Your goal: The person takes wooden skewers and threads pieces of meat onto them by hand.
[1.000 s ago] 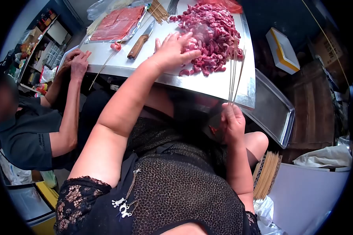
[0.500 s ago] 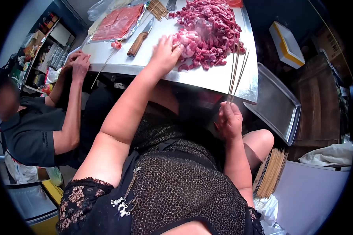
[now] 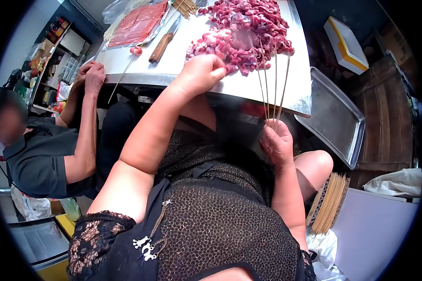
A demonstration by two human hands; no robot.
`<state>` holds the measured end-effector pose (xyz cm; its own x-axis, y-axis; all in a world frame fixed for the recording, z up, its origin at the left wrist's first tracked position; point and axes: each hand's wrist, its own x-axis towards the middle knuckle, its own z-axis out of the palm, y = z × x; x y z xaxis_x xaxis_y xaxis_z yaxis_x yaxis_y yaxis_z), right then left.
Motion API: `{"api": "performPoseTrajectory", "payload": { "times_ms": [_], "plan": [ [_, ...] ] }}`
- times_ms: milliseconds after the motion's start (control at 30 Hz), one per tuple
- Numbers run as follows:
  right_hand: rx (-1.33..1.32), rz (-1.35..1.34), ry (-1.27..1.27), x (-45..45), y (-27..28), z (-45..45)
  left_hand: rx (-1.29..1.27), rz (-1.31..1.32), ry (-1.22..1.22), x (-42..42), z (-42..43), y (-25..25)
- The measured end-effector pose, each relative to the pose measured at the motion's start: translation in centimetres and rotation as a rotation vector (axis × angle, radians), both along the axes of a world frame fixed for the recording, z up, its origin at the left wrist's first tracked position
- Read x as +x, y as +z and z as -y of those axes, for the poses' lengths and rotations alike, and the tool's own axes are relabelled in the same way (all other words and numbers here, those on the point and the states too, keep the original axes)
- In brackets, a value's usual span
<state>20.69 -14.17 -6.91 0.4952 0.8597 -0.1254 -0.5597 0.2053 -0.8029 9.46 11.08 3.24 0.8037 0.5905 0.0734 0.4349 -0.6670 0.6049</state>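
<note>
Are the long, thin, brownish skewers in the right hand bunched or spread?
Spread: the skewers fan apart beyond the right hand, gaps showing.

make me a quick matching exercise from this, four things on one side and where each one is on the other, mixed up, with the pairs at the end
Column one
1. heap of raw red meat pieces
2. fan of long, thin, brownish skewers
3. knife with a brown wooden handle
4. rectangular silver metal tray

Column two
A. past the right edge of the white tabletop
B. held in the right hand
C. lying between the flat pink-red slab and the heap
D. piled on the tabletop, by the left hand

Pairs: 1-D, 2-B, 3-C, 4-A
</note>
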Motion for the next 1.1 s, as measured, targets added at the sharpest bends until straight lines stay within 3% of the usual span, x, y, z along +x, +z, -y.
{"api": "performPoseTrajectory", "payload": {
  "times_ms": [33,100,133,167,267,400,500,733,800,1100],
  "plan": [
    [-0.009,0.008,0.007,-0.1,0.0,0.1,0.000,-0.004,-0.001,0.2,0.3,0.1],
    [-0.005,-0.009,0.037,-0.2,-0.2,0.1,-0.703,0.459,0.012,1.0,1.1,0.3],
    [-0.011,0.017,0.049,-0.3,-0.3,0.1,-0.913,0.550,0.017,1.6,1.1,-0.2],
    [-0.015,0.045,0.061,-0.3,-0.2,0.1,-0.913,0.551,0.016,1.9,1.4,-0.6],
    [-0.082,0.034,0.048,-0.4,0.2,0.2,-1.364,0.816,0.046,2.8,1.8,-1.3],
    [-0.093,0.073,0.020,-0.5,0.8,0.4,-1.559,0.897,0.011,3.0,1.6,-1.0],
    [-0.109,0.099,-0.003,-0.5,0.6,0.7,-1.415,0.916,0.031,3.2,2.0,-1.1],
    [-0.050,0.095,-0.048,-0.1,-0.2,1.1,-1.372,0.996,0.077,3.4,2.5,-0.7],
    [-0.059,0.092,-0.036,0.0,-0.3,1.3,-1.203,1.040,0.074,3.7,2.4,-0.9],
    [-0.071,0.145,0.019,-0.2,-0.5,1.2,-1.505,1.110,0.028,3.6,3.4,-0.4]
  ]
}}
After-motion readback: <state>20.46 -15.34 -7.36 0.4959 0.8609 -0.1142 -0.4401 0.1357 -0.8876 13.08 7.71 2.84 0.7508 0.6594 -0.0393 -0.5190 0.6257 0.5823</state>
